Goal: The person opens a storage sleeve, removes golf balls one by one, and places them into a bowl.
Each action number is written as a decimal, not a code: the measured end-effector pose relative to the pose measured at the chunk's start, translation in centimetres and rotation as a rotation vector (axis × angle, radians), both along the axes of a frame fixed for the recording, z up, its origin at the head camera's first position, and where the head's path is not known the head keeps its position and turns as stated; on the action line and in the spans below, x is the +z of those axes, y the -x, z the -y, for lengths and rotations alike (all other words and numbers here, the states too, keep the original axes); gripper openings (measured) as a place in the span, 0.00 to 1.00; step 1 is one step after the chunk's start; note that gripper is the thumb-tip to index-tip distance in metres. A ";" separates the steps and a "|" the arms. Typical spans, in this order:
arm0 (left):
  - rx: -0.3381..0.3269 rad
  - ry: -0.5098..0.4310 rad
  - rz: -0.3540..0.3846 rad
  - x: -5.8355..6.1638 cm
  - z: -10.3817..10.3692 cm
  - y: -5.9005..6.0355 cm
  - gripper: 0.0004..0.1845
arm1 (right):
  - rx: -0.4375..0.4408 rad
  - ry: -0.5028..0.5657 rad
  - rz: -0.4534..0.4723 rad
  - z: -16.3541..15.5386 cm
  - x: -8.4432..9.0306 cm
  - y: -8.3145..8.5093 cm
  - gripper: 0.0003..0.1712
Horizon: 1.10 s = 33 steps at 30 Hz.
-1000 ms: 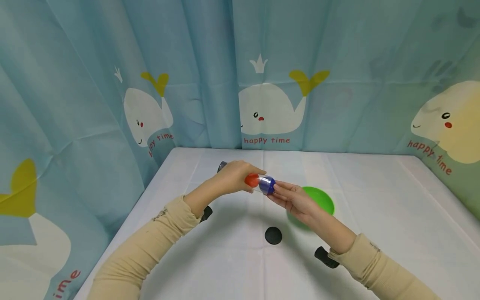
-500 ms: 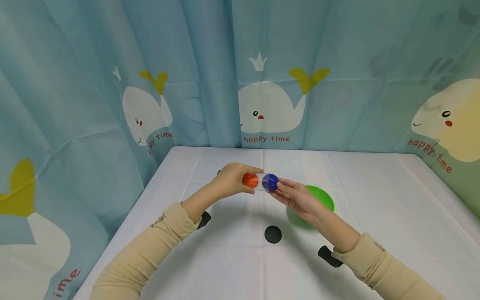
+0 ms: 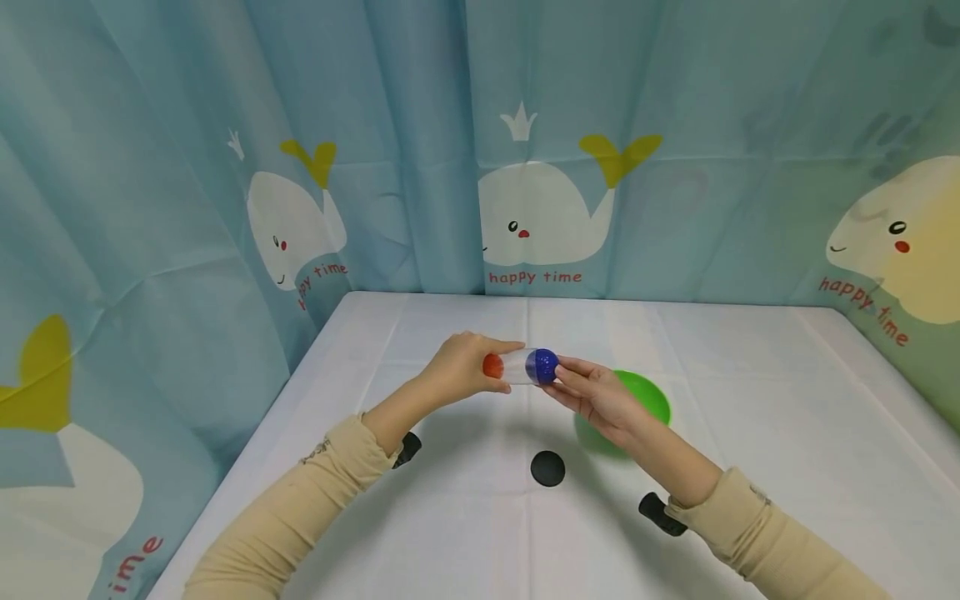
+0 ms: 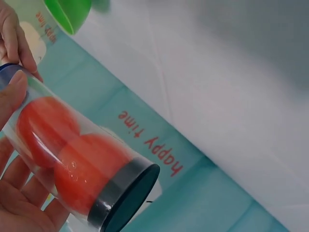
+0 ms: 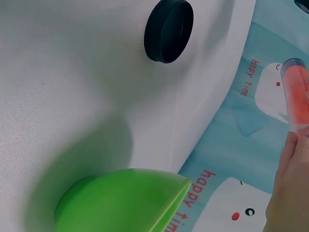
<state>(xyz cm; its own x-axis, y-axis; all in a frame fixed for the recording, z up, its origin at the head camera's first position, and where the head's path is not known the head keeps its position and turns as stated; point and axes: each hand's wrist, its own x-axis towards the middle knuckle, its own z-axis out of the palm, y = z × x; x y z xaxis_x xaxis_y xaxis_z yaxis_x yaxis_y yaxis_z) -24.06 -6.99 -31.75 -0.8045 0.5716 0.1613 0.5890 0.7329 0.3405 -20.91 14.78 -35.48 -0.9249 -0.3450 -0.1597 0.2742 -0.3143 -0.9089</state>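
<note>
Above the table my left hand (image 3: 468,367) grips a clear tube (image 3: 516,367), held about level. An orange ball (image 3: 492,365) shows inside it past my fingers. In the left wrist view the tube (image 4: 72,145) holds two red-orange balls, and a black cap (image 4: 126,195) closes its far end. A glittery blue ball (image 3: 542,365) sits at the tube's open end, and my right hand (image 3: 577,385) pinches it there. How far the ball is inside the tube is unclear. The right wrist view shows only part of the tube (image 5: 297,92).
A green bowl (image 3: 637,400) stands on the white tablecloth (image 3: 750,400) under my right hand. A loose black cap (image 3: 547,468) lies in front of it, also seen as the black cap (image 5: 169,31). Whale-print curtains (image 3: 525,167) close off the back and both sides.
The tube has levelled out and risen slightly. My left fingers now cover more of the orange ball. The blue ball stays at the tube's mouth with my right fingers on it.
</note>
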 end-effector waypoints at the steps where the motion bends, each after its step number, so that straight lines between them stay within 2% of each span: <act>1: 0.008 0.002 -0.002 0.0 0.0 0.0 0.32 | -0.008 -0.006 -0.011 0.0 0.0 0.0 0.33; 7: 0.054 -0.020 0.004 -0.2 0.4 -0.2 0.33 | -0.052 0.011 -0.018 -0.3 -0.2 0.2 0.27; 16: 0.041 -0.036 0.028 -0.7 0.7 -0.3 0.34 | -0.034 0.046 0.001 -0.8 -0.3 0.1 0.28; 21: 0.039 -0.055 0.033 -1.0 0.9 -0.5 0.35 | -0.043 0.065 0.022 -1.1 -0.2 0.0 0.16; 26: 0.031 -0.083 0.028 -1.2 1.2 -0.8 0.35 | -0.044 0.127 0.013 -1.9 0.1 -0.1 0.07; 33: 0.065 -0.122 0.066 -1.9 1.6 -1.1 0.39 | -0.052 0.150 0.037 -3.0 0.2 -0.2 0.08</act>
<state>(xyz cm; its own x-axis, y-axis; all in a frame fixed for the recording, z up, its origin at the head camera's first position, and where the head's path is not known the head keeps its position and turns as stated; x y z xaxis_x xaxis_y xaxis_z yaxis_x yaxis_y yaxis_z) -23.00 -8.63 -33.60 -0.8502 0.4975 0.1720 0.5152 0.7194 0.4658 -20.73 17.77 -35.24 -0.9367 -0.3193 -0.1437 0.2860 -0.4607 -0.8402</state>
